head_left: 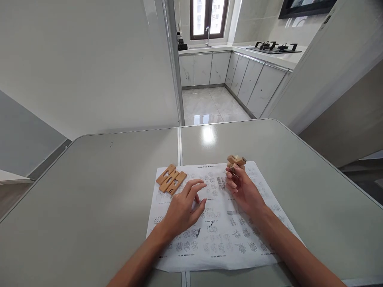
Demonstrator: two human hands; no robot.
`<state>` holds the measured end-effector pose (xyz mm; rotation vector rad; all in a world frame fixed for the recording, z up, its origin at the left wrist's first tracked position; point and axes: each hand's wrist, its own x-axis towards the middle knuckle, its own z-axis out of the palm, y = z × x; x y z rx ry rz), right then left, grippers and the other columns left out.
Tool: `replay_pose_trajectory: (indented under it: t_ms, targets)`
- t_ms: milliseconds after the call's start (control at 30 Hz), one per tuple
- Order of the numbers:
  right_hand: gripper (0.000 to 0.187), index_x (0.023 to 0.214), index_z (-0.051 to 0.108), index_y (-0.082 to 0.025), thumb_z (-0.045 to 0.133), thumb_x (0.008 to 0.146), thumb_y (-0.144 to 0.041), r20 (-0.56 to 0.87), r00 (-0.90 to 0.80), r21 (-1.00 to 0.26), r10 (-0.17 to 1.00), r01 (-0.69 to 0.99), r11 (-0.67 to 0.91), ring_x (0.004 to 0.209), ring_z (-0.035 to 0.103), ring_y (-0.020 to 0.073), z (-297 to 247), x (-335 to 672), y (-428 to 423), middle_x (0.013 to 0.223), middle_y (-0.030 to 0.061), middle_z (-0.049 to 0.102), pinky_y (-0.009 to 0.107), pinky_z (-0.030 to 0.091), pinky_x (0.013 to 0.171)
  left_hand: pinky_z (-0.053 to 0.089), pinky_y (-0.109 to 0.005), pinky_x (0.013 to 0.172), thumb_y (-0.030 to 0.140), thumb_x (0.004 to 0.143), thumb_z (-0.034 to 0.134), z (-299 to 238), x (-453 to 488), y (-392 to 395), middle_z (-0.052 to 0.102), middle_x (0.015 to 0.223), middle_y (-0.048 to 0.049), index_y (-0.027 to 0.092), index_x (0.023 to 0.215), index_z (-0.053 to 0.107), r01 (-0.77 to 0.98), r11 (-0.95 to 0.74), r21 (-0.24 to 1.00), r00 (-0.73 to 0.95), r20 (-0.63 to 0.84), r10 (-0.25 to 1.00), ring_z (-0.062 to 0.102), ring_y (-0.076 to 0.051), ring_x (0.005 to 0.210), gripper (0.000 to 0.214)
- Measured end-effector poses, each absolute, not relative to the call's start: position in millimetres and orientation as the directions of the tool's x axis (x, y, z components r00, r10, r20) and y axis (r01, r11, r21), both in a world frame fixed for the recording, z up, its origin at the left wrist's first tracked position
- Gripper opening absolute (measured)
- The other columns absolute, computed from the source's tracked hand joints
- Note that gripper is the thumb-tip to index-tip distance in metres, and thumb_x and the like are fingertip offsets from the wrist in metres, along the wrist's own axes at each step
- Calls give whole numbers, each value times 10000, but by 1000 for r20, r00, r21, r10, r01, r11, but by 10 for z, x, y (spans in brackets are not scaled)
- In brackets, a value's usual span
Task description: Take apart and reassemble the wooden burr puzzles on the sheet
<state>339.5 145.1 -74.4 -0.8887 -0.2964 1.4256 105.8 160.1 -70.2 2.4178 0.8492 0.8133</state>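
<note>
My right hand point(241, 187) is closed around a small cluster of interlocked wooden puzzle pieces point(236, 161), held upright above a printed instruction sheet point(221, 235). My left hand point(184, 207) hovers over the sheet with its fingers spread, holding nothing. Three flat notched wooden pieces point(171, 179) lie side by side at the sheet's upper left corner, a short way beyond my left fingertips.
The sheet lies on a grey folding table point(89, 199) with a seam down its middle. Behind the table an open doorway leads to a kitchen with white cabinets point(209, 67), a sink tap and a gas hob point(273, 48). White walls stand on both sides.
</note>
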Motion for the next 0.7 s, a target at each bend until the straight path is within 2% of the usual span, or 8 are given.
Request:
replay_pose_trajectory:
  t_ms: [133, 333, 500, 700]
  targets:
    - [279, 873, 681, -219, 915, 772, -332, -349, 171, -565, 922, -823, -61, 536, 424, 63, -804, 3434, 1485, 734, -48, 555, 161, 471, 439, 540, -227, 558, 170, 1010, 551, -717, 1053, 1610, 607, 1400, -103, 243, 1304, 551, 405, -719, 565, 642, 384, 664, 671, -81, 684, 303]
    - [272, 868, 648, -222, 887, 780, -318, -331, 149, -532, 932, -845, -54, 509, 396, 73, -832, 3474, 1503, 696, -59, 480, 196, 456, 422, 546, -228, 566, 152, 997, 547, -718, 1053, 1616, 636, 1349, -93, 237, 1264, 583, 402, -720, 565, 648, 380, 660, 677, -82, 670, 282]
    - [221, 881, 659, -202, 857, 803, -261, -357, 129, -440, 925, -897, -44, 512, 394, 59, -808, 3479, 1489, 699, -64, 459, 167, 457, 432, 549, -233, 571, 162, 1006, 543, -723, 1046, 1616, 636, 1345, -93, 237, 1267, 583, 400, -713, 576, 655, 364, 662, 679, -86, 679, 274]
    - [247, 866, 645, -207, 867, 790, -282, -351, 93, -475, 932, -875, -92, 507, 395, 58, -762, 3453, 1470, 700, -62, 468, 157, 428, 408, 553, -243, 608, 157, 1007, 545, -716, 1046, 1619, 648, 1315, -84, 232, 1251, 592, 394, -708, 586, 654, 362, 664, 668, -87, 680, 260]
